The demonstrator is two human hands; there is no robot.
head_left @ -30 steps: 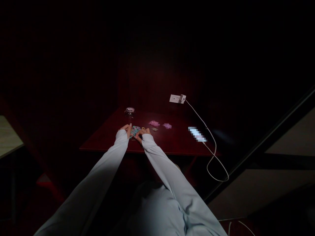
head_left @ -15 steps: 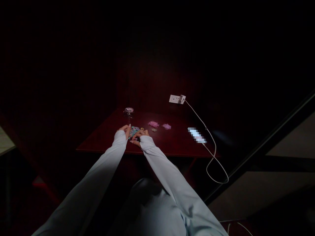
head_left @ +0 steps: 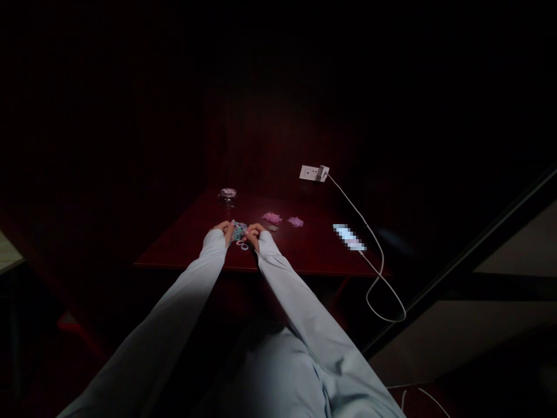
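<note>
A mixed heap of small pale green, teal and purple pieces, looking like little hair ties (head_left: 239, 232), lies between my hands on the dark red table (head_left: 183, 249). My left hand (head_left: 223, 230) rests at its left edge, thumb and fingers closed together. On the opposite side, my right hand (head_left: 255, 233) has its fingers pinched at the heap. What either pinch holds, if anything, is too small to make out. Just below the heap, near my right thumb, sits a whitish ring (head_left: 244, 247).
Beyond my right hand are a pink pile (head_left: 272, 217), a purple pile (head_left: 296, 222) and a small yellowish pile (head_left: 272, 228). A clear lidded jar (head_left: 228, 196) stands at the back left. On the right, a phone (head_left: 349, 237) trails a white cable (head_left: 383, 264) to a wall socket (head_left: 310, 173).
My right hand has shifted up and right from the heap's near side. The whitish ring now shows below the heap; a yellow ring seen before is out of sight.
</note>
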